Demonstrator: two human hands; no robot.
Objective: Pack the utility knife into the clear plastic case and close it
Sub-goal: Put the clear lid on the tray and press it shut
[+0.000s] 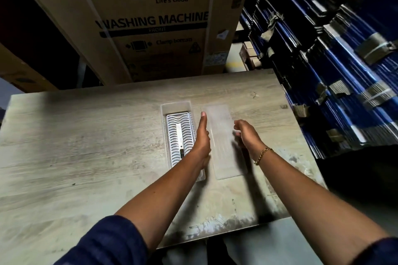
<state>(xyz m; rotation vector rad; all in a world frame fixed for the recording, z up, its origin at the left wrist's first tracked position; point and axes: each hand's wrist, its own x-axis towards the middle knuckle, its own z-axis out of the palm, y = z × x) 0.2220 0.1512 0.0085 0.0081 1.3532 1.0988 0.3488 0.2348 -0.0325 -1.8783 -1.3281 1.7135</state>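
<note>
— On the wooden table (86, 146), what is seen?
— The clear plastic case (175, 107) is laid open, and the utility knife (179, 135) is seated lengthwise in its tray. The lid (221, 142) is spread flat just beside it, to the right.
— And the hands?
— The left hand (202, 142) is rested along the seam between tray and lid, fingers extended, nothing grasped. The right hand (247, 135) is curled at the lid's right edge; whether that edge is pinched cannot be told.
</note>
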